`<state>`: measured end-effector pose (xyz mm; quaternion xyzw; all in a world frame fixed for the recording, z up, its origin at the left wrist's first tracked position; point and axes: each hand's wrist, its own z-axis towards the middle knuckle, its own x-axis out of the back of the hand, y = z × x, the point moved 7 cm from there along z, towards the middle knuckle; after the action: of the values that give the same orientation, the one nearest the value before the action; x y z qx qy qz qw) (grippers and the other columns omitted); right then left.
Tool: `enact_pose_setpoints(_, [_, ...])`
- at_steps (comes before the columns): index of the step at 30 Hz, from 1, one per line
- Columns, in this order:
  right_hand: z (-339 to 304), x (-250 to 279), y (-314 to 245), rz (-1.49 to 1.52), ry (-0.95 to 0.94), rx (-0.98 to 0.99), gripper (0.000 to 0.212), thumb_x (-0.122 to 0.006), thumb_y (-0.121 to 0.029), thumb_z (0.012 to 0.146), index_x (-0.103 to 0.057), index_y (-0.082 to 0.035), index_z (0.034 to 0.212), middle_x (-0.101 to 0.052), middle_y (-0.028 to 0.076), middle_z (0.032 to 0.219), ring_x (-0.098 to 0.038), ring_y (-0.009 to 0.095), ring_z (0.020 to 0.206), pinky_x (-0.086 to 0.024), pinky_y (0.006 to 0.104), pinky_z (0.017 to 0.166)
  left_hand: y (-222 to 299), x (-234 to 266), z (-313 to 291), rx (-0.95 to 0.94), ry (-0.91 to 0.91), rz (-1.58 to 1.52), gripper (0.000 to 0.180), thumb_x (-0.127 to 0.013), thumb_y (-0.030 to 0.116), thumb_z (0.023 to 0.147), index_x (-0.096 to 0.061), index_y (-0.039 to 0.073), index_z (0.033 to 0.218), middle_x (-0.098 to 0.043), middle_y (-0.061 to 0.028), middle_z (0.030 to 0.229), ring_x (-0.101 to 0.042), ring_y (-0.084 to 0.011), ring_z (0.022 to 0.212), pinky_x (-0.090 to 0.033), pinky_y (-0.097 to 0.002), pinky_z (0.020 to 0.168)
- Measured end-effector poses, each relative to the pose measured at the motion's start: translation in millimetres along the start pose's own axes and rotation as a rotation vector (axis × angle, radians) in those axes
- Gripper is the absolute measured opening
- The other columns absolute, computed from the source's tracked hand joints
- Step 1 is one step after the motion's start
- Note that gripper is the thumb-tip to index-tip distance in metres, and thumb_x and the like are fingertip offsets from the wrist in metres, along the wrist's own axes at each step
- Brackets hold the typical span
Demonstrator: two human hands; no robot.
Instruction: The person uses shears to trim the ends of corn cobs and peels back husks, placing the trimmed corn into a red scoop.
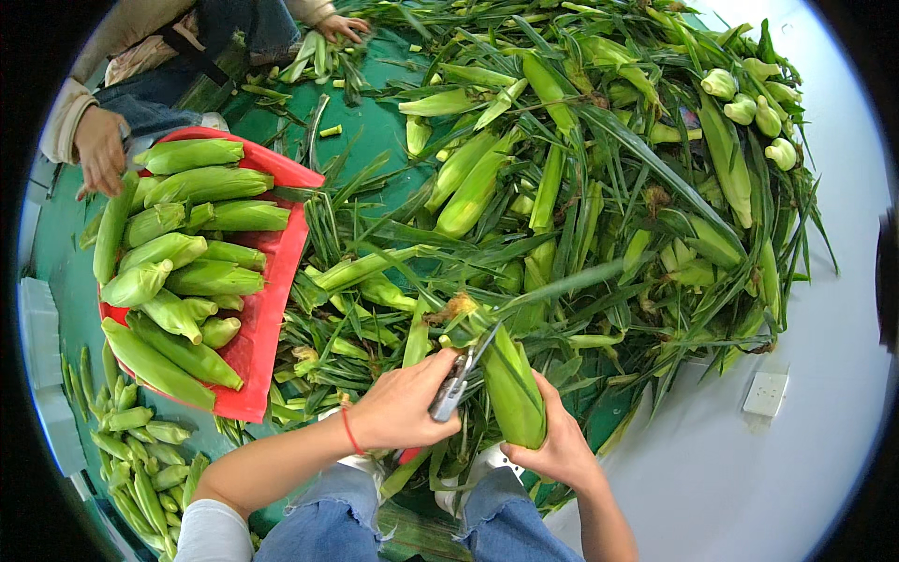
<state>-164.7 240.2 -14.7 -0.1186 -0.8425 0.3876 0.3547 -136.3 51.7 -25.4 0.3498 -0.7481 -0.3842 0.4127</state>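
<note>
My left hand (407, 398) is closed around grey metal pruning shears (452, 389), and a red handle end shows below the fist. The blades reach up against the upper end of an ear of corn (513, 398) in its green husk. My right hand (554, 440) grips that ear round its lower part and tilts it upward. Brown silk and long leaves hang off the ear's upper end. Between my legs and under my hands lie loose husk leaves. Some of my left fingers are hidden behind the shears.
A red tray (272, 328) of husked-green corn ears stands at left. More ears (140, 468) lie below it. A large heap of corn and leaves (581, 206) covers the far middle and right, beside a white wall with an outlet (766, 393). Another person's hand (101, 150) is near the tray.
</note>
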Motion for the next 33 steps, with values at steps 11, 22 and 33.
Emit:
enact_pose_setpoints(11, [-0.8, 21.1, -12.7, -0.405, -0.098, 0.018, 0.083, -0.076, -0.022, 0.061, -0.043, -0.012, 0.136, -0.046, 0.015, 0.106, -0.055, 0.032, 0.099, -0.048, 0.0382, 0.085, -42.5, -24.1, -25.4, 0.049, -0.129, -0.034, 0.046, -0.065, 0.017, 0.070, -0.050, 0.001, 0.110, -0.058, -0.0111, 0.075, -0.059, -0.0286, 0.068, -0.049, -0.0368, 0.066])
enact_pose_setpoints(22, [6.7, -59.6, 66.6, 1.584, -0.269, -0.319, 0.075, -0.043, -0.066, 0.087, -0.038, -0.006, 0.132, -0.054, 0.022, 0.117, -0.062, 0.030, 0.093, -0.052, 0.0424, 0.081, -20.3, -64.6, -18.2, -0.030, -0.127, -0.500, 0.093, -0.066, 0.022, 0.073, -0.010, -0.005, 0.143, -0.039, -0.0247, 0.129, -0.043, -0.0320, 0.119, -0.034, -0.0351, 0.102])
enact_pose_setpoints(33, [6.4, 24.1, 33.6, 0.226, 0.529, -0.141, 0.061, -0.064, -0.034, 0.084, -0.036, -0.003, 0.128, -0.053, 0.017, 0.108, -0.056, 0.028, 0.098, -0.045, 0.0378, 0.086, -41.8, -18.7, -24.9, 0.288, 0.115, -1.053, 0.077, -0.061, 0.001, 0.076, -0.020, 0.012, 0.141, -0.047, -0.0046, 0.106, -0.050, -0.0123, 0.091, -0.045, -0.0276, 0.080])
